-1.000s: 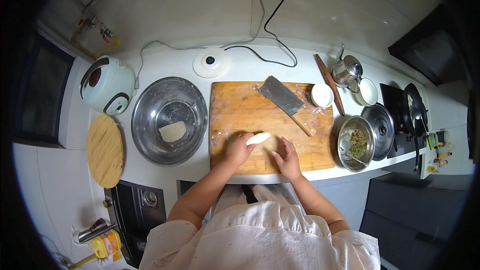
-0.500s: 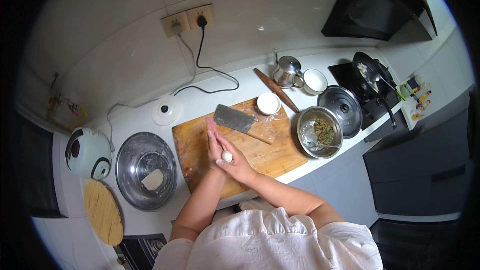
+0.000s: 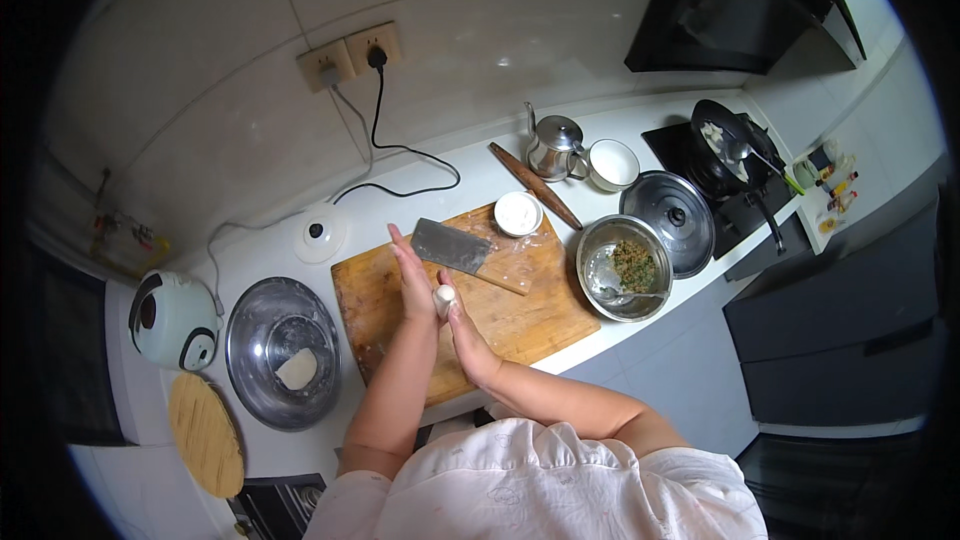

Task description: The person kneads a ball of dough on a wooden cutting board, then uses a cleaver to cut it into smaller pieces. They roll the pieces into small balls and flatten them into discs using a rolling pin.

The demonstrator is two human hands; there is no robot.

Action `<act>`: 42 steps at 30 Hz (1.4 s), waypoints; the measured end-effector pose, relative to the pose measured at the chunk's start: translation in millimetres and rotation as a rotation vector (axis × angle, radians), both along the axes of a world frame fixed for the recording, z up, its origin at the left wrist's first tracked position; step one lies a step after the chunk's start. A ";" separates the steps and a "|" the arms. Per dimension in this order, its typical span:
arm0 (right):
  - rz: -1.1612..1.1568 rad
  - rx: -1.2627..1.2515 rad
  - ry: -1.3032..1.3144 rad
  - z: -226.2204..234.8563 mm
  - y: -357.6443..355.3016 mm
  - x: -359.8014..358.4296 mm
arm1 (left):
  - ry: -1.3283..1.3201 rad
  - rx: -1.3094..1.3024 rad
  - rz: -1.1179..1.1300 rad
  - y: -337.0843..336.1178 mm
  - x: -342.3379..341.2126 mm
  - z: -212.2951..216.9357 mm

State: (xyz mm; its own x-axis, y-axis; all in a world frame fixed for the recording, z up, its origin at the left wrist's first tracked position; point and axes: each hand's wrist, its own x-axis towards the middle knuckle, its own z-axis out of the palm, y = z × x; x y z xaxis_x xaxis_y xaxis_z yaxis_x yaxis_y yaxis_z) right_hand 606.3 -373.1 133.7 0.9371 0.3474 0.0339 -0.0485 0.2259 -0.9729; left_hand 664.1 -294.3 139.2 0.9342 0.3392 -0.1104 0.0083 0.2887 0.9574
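Observation:
A small white piece of dough (image 3: 444, 296) is held between my two palms above the wooden cutting board (image 3: 540, 325). My left hand (image 3: 413, 283) stands upright along its left side with the fingers stretched away from me. My right hand (image 3: 466, 332) presses from the right, its palm against the dough. Just beyond my hands, a cleaver (image 3: 452, 246) lies flat on the board, its wooden handle pointing right. A white bowl of flour (image 3: 518, 213) sits at the board's far edge. Left of the board, a larger dough lump (image 3: 297, 370) rests in a steel basin (image 3: 240, 340).
A steel bowl of chopped filling (image 3: 634, 266) with a spoon stands at the board's right. Behind are a rolling pin (image 3: 535, 185), kettle (image 3: 553, 147), white bowl (image 3: 613, 164) and black lid (image 3: 676, 216). A wok (image 3: 712, 175) sits on the stove; a rice cooker (image 3: 172, 315) is far left.
My palms have shifted against each other: the right hand has slid back toward me and the left now reaches farther forward. The dough between them looks more upright. The view has shifted slightly.

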 end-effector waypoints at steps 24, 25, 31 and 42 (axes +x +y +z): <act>0.004 -0.754 -0.296 -99.2 -12.9 43.3 | 0.246 1.376 -0.248 57.3 -76.4 -126.1; 0.079 -0.905 -0.377 -96.1 6.2 40.7 | 0.238 1.437 -0.405 50.0 -73.9 -114.4; 0.244 -1.052 -0.570 -131.9 15.3 -14.9 | 0.001 1.443 -0.441 57.9 -123.4 -159.3; 0.117 -1.281 -0.623 -145.5 39.9 59.5 | 0.139 1.767 -0.280 80.8 -53.9 -167.5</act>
State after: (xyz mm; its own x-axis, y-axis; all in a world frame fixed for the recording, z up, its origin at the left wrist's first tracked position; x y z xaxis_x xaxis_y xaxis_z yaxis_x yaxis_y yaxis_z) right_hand 665.8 -333.2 -11.8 0.8503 0.5253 0.0320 0.4987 -0.7847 -0.3681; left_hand 610.2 -213.5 -28.3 0.9952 -0.0202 0.0961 -0.0286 -0.9958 0.0868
